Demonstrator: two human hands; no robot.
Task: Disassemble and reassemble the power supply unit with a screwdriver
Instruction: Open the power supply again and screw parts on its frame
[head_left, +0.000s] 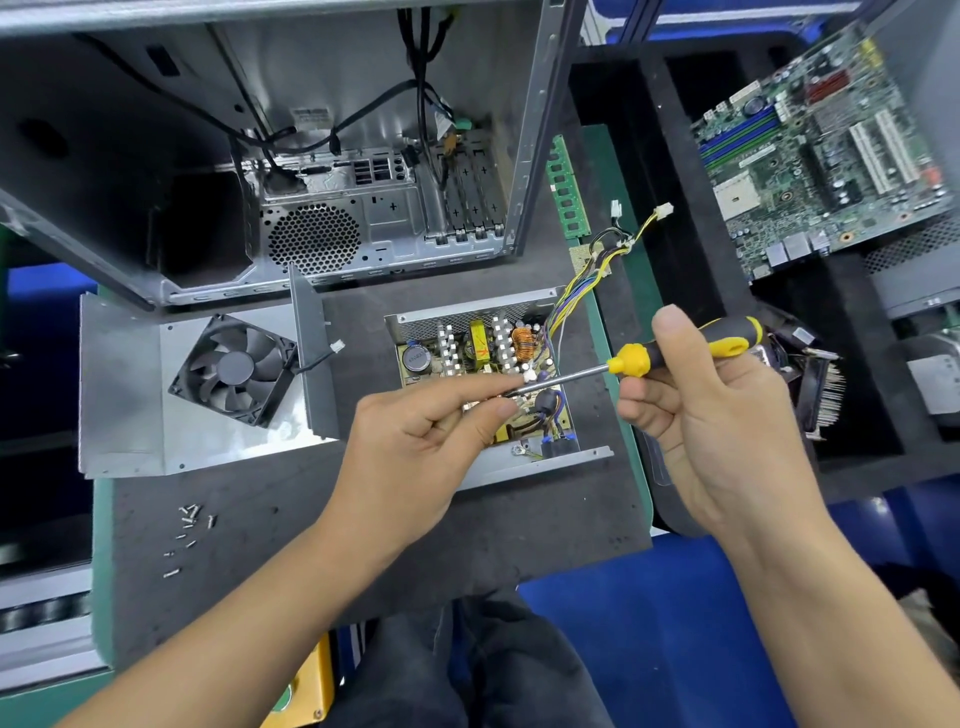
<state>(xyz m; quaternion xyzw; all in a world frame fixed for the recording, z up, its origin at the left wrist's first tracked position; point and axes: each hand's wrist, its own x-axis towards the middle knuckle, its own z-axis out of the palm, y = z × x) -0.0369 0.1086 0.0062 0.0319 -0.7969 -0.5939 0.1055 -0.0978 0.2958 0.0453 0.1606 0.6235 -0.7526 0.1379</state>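
Note:
The opened power supply (467, 322) lies on the dark mat, its circuit board and coils exposed and its wire bundle (587, 280) trailing up to the right. Its removed metal cover (124, 395), with a black fan (236, 369), lies to the left. My right hand (727, 415) grips the yellow and black handle of a screwdriver (680, 351) held level above the supply. My left hand (431, 441) pinches the tip end of the screwdriver's metal shaft over the board. Whether a screw sits at the tip is hidden by my fingers.
Several loose screws (187, 525) lie on the mat (260, 519) at the lower left. An open computer case (291, 156) stands behind the supply. A memory stick (563, 187), a motherboard (831, 145) and a heatsink fan (815, 379) lie to the right.

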